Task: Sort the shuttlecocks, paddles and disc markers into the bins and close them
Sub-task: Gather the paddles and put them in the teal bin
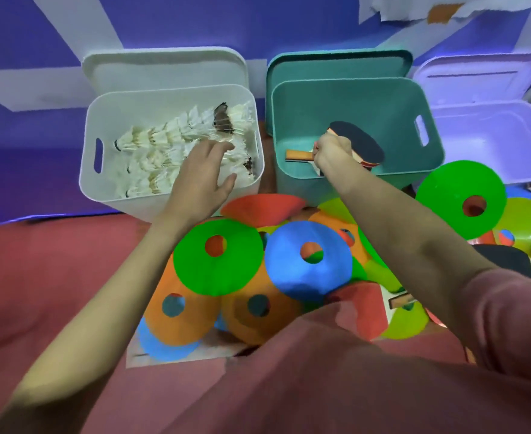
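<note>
Floor [48,270] of red matting carries three open plastic bins in a row against a purple and white wall [38,32], each with its lid propped upright behind it. The white plastic bin [101,195] on the left holds rows of white feathered shuttlecocks [161,136]. The teal plastic bin [352,98] in the middle holds table-tennis paddles, one with a wooden handle [298,155] lying flat. The pale lilac plastic bin [489,133] stands on the right; what it holds cannot be told. In front of the bins lies a heap of round disc markers with centre holes: a green one [217,270], a blue one [308,277], orange ones [179,327], and another green one [458,198] near the lilac bin. The left hand [201,177] hovers over the white bin, fingers spread and relaxed, holding nothing. The right hand [331,151] is inside the teal bin, fingers curled around the handle of a black-faced paddle [359,142].
</note>
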`<move>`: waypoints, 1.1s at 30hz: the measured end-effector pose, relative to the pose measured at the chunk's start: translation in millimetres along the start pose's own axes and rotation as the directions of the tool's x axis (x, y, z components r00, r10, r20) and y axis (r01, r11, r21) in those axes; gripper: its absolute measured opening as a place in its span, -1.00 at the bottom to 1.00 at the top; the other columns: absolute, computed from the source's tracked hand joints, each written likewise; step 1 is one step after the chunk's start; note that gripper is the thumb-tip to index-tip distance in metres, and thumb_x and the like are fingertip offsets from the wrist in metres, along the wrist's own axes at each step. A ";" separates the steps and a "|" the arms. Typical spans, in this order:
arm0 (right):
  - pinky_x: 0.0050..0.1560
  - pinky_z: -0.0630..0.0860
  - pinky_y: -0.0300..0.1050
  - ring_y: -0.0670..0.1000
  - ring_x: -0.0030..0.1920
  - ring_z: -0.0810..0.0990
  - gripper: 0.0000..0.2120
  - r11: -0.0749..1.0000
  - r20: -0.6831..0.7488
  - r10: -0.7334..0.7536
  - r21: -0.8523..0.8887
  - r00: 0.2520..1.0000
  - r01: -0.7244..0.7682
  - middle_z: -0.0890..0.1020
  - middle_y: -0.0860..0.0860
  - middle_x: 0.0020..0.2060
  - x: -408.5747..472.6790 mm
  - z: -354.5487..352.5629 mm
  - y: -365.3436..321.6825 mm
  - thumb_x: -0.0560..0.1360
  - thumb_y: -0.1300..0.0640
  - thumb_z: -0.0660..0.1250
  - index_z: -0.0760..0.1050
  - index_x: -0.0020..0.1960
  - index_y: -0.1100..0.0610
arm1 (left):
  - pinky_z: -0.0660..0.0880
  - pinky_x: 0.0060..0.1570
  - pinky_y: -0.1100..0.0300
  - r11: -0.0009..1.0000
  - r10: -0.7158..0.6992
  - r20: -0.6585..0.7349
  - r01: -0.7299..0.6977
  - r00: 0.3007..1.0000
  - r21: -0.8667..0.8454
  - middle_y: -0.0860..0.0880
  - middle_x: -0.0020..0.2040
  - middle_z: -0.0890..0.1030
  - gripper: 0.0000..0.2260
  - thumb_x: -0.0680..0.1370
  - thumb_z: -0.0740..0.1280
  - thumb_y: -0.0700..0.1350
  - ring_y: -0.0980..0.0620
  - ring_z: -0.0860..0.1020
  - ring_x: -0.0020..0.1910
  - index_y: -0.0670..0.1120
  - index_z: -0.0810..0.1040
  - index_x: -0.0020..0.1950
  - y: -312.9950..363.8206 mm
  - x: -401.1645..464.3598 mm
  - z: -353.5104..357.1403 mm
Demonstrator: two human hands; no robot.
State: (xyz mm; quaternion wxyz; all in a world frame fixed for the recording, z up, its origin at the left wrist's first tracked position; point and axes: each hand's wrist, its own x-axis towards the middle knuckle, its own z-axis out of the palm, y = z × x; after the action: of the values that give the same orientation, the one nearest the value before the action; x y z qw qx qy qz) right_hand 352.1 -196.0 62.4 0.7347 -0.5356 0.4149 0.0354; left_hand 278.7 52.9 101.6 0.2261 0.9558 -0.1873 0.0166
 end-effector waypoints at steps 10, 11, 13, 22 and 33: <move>0.01 0.49 0.02 0.09 -0.19 0.41 -0.86 0.920 -0.113 0.271 -0.263 0.956 -0.291 0.37 0.14 0.00 0.6 29.0 -4.6 0.54 0.28 0.20 0.28 0.07 0.21 | 0.41 0.15 -0.08 1.000 0.029 -0.039 -0.030 0.999 -0.009 -0.20 0.16 0.47 -0.63 0.50 0.33 -0.13 -0.21 0.45 0.16 -0.18 0.43 0.29 -6.6 -14.7 -8.5; -0.02 0.51 0.05 0.12 -0.11 0.43 -0.83 0.907 -0.110 0.285 -0.292 0.952 -0.305 0.37 0.15 0.06 1.8 27.9 -7.1 0.53 0.26 0.22 0.28 0.08 0.20 | 0.40 0.16 -0.07 0.999 0.029 -0.038 -0.030 0.999 -0.015 -0.20 0.16 0.47 -0.63 0.50 0.34 -0.14 -0.21 0.44 0.16 -0.18 0.43 0.29 -5.2 -14.5 -8.0; -0.16 0.55 0.09 0.22 0.03 0.41 -0.73 0.905 -0.086 0.263 -0.323 0.961 -0.277 0.31 0.14 0.19 1.2 26.9 -14.0 0.49 0.22 0.25 0.28 0.15 0.17 | 0.38 0.17 -0.07 0.999 0.033 -0.034 -0.034 0.999 -0.037 -0.20 0.17 0.47 -0.63 0.50 0.34 -0.16 -0.21 0.43 0.17 -0.18 0.43 0.29 -1.5 -13.5 -6.9; -0.03 0.50 -0.18 -0.15 -0.17 0.49 -0.73 0.737 0.026 -0.598 -0.375 0.801 0.562 0.50 0.04 -0.09 -76.0 -60.2 -27.2 0.39 0.21 0.28 0.40 0.09 0.18 | 0.41 0.12 0.03 0.950 0.200 -0.040 -0.203 0.979 -0.235 -0.13 0.12 0.53 -0.70 0.51 0.25 -0.16 -0.12 0.49 0.11 -0.16 0.48 0.23 41.5 -16.1 14.9; -0.14 0.43 -0.32 0.04 -0.03 0.52 -0.75 0.427 -0.066 -0.735 -0.818 0.675 0.385 0.53 0.16 0.05 -139.0 -272.7 99.7 0.47 0.39 0.22 0.45 0.14 0.30 | 0.42 0.01 0.12 0.891 0.383 0.202 -0.303 0.901 -0.338 -0.08 0.00 0.58 -0.66 0.50 0.14 -0.03 -0.06 0.55 0.00 -0.16 0.53 0.14 102.4 -40.7 74.3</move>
State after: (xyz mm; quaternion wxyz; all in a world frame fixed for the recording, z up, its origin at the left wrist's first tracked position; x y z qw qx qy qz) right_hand 55.9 -321.9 54.6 0.3042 -0.8896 0.2977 -0.1657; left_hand 199.5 -50.1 73.8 0.3344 0.8554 -0.3831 -0.0989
